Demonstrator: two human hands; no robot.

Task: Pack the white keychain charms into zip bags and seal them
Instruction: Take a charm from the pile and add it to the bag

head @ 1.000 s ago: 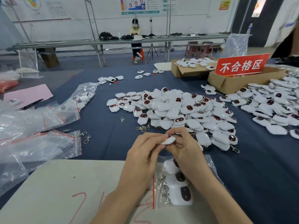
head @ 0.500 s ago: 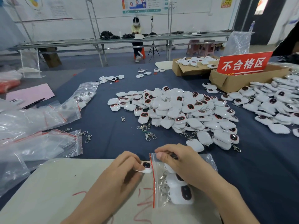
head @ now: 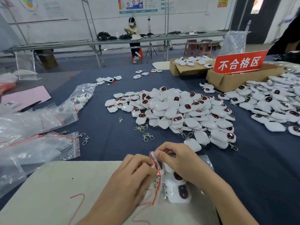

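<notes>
White charm now in clear bag

I see a blue table, heaps of white charms on it, metal clips, clear bags, brown boxes, pale board

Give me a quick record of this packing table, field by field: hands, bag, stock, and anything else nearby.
Left hand: fingers curled at the zip bag mouth; what they hold is hidden
Right hand: pinches the bag's top edge
Bag contents: several white charms; not yet sealed
Loose stock: charm pile beyond the hands
Left side: filled bags
Far right: cardboard box with red sign
</notes>
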